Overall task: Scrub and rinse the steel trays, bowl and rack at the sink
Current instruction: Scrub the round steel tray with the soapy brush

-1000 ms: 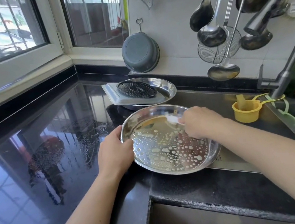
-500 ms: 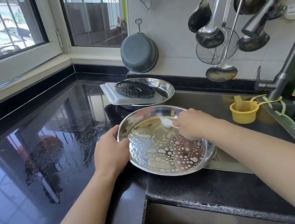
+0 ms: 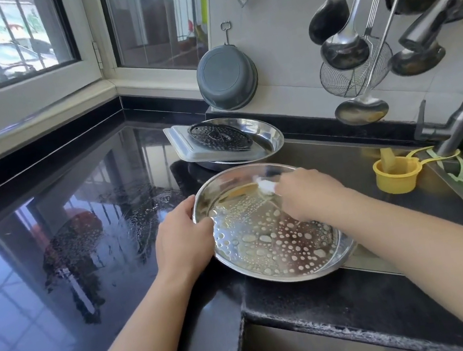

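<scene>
From the head view, we hold a round steel tray [image 3: 267,227] at the near-left corner of the sink [image 3: 378,174], its near rim resting on the black table [image 3: 79,233] edge. Our left hand [image 3: 181,240] grips the tray's left rim, thumb hooked over the lip. Our right hand [image 3: 304,193] is curled round a pale scrubbing cloth [image 3: 266,184], pressed to the tray's far inner wall. Soapy droplets cover the near half of the tray floor (the part we judge still needs scrubbing), so the cloth's next sweep lies toward us and to the right, with the right hand nearer. A second steel tray [image 3: 267,138] sits just behind, holding a dark round rack [image 3: 218,135] and a grey lid [image 3: 185,149].
</scene>
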The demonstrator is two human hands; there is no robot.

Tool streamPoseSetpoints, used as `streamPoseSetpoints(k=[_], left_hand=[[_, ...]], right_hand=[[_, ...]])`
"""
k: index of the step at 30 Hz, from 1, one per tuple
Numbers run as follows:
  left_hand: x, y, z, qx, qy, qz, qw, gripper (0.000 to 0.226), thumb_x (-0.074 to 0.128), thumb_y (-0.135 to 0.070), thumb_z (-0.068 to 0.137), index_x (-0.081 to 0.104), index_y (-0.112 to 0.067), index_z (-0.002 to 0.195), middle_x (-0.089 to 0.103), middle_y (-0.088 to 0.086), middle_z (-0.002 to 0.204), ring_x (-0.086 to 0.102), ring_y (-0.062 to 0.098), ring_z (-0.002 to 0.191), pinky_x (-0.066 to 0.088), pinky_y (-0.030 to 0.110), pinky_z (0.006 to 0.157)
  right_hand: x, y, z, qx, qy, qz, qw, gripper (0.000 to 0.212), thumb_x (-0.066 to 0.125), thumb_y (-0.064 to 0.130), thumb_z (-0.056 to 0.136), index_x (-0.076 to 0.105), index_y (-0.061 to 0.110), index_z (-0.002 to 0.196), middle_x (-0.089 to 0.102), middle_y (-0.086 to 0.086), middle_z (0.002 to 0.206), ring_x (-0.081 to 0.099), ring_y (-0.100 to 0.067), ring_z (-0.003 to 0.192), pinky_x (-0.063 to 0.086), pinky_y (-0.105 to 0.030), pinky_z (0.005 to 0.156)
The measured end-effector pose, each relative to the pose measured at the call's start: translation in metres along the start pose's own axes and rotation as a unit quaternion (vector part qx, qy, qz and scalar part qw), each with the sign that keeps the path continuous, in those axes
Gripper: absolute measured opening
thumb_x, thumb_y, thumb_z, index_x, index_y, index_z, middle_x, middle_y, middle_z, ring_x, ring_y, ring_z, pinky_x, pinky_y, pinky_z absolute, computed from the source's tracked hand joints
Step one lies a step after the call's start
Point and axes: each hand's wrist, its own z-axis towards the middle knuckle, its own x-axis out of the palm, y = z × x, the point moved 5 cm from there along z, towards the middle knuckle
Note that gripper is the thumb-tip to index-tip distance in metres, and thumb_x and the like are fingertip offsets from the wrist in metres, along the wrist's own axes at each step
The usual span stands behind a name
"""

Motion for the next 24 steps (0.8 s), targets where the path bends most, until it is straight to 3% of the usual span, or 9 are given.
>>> streamPoseSetpoints(k=[5,7,9,13,16,18,21,24], left_hand=[[-0.001,-0.002,-0.003,0.002,0.001,0.006,1.0,0.024,0.045,-0.036,0.063,0.063,-0.047,0.075,0.074,-0.015,0.081,0.069,0.016,0.091,0.055,0.039,0.084],[0.0,-0.002,-0.003,0.0,0.003,0.007,1.0,0.033,0.045,-0.034,0.063,0.069,-0.039,0.085,0.074,-0.013,0.082,0.07,0.018,0.091,0.056,0.04,0.084],[0.0,-0.001,-0.003,-0.003,0.002,0.005,1.0,0.033,0.045,-0.033,0.063,0.069,-0.041,0.084,0.074,-0.016,0.08,0.07,0.016,0.087,0.058,0.041,0.083],[0.0,-0.003,-0.004,-0.004,0.001,0.0,1.0,0.029,0.046,-0.034,0.063,0.063,-0.057,0.07,0.072,-0.022,0.074,0.07,0.013,0.085,0.058,0.039,0.082],[0.0,-0.004,-0.004,-0.002,0.012,0.001,1.0,0.033,0.047,-0.035,0.062,0.068,-0.051,0.081,0.073,-0.021,0.076,0.071,0.014,0.086,0.058,0.041,0.084],[0.0,-0.005,-0.005,-0.002,0.019,0.004,1.0,0.04,0.047,-0.035,0.062,0.072,-0.043,0.093,0.074,-0.021,0.079,0.071,0.014,0.085,0.059,0.042,0.085],[-0.001,-0.005,-0.005,0.001,0.023,0.015,1.0,0.044,0.046,-0.033,0.062,0.073,-0.042,0.095,0.074,-0.023,0.079,0.071,0.01,0.084,0.059,0.04,0.083],[-0.001,-0.003,-0.004,-0.002,0.021,0.016,1.0,0.04,0.047,-0.036,0.064,0.073,-0.041,0.094,0.074,-0.022,0.079,0.071,0.011,0.083,0.059,0.041,0.082]], right_hand=[[-0.005,0.02,-0.008,-0.065,0.035,0.003,0.997,0.04,0.041,0.017,0.101,0.065,0.027,0.132,0.063,-0.008,0.114,0.059,-0.027,0.092,0.055,-0.039,0.084],[-0.009,0.004,-0.007,-0.016,0.013,-0.005,1.0,0.035,0.046,0.02,0.099,0.064,0.019,0.128,0.059,-0.004,0.1,0.057,-0.025,0.082,0.05,-0.037,0.075],[-0.011,-0.009,-0.013,0.05,-0.002,-0.017,0.999,0.033,0.05,0.015,0.095,0.06,0.014,0.127,0.058,-0.006,0.102,0.055,-0.027,0.083,0.046,-0.038,0.073],[-0.008,-0.002,-0.021,0.076,0.007,-0.029,0.997,0.037,0.051,0.015,0.095,0.058,0.013,0.132,0.061,-0.011,0.126,0.061,-0.032,0.107,0.047,-0.04,0.081],[-0.003,0.013,-0.017,0.07,-0.008,-0.009,0.997,0.046,0.047,0.015,0.099,0.048,0.012,0.145,0.057,-0.013,0.137,0.057,-0.034,0.123,0.048,-0.041,0.09],[-0.003,0.025,-0.011,0.058,-0.014,0.042,0.997,0.05,0.045,0.009,0.098,0.045,0.015,0.148,0.06,-0.013,0.133,0.059,-0.034,0.119,0.047,-0.039,0.085],[0.0,0.043,-0.002,0.02,0.016,0.127,0.992,0.046,0.048,0.01,0.097,0.055,0.019,0.142,0.064,-0.01,0.121,0.063,-0.026,0.094,0.055,-0.036,0.082],[0.006,0.058,-0.008,-0.044,0.053,0.161,0.985,0.046,0.051,0.013,0.098,0.061,0.029,0.139,0.061,-0.008,0.133,0.061,-0.027,0.105,0.054,-0.038,0.094]])
